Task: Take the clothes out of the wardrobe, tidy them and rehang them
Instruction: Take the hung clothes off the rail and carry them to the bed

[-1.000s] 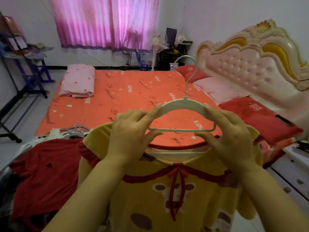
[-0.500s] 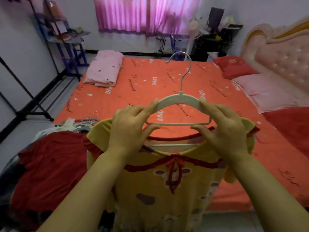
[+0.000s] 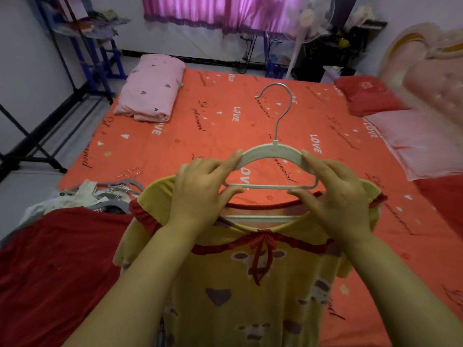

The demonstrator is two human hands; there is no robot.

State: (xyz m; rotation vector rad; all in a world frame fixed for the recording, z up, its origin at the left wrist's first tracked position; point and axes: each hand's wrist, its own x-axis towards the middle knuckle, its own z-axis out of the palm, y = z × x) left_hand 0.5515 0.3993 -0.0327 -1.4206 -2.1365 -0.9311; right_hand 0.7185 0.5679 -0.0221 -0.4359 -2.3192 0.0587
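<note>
A yellow top (image 3: 250,284) with red trim and a red bow hangs on a white hanger (image 3: 273,152) with a metal hook, held up over the bed. My left hand (image 3: 200,189) grips the hanger's left shoulder and the top's left shoulder. My right hand (image 3: 338,194) grips the hanger's right shoulder and the top's right shoulder. The hanger's lower bar shows inside the neckline. A red garment (image 3: 57,266) lies on the bed's near left corner, beside a heap of clothes and hangers (image 3: 110,194).
An orange bedsheet (image 3: 225,126) covers the bed. A folded pink quilt (image 3: 150,91) lies at its far left, red and pink pillows (image 3: 363,98) at the right by the padded headboard (image 3: 431,71). A black clothes rack (image 3: 30,136) stands at the left, a fan (image 3: 305,23) at the back.
The view has swung left and down, so the headboard slid towards the right edge and the rack came in. Both hands keep the same hold on the hanger and top.
</note>
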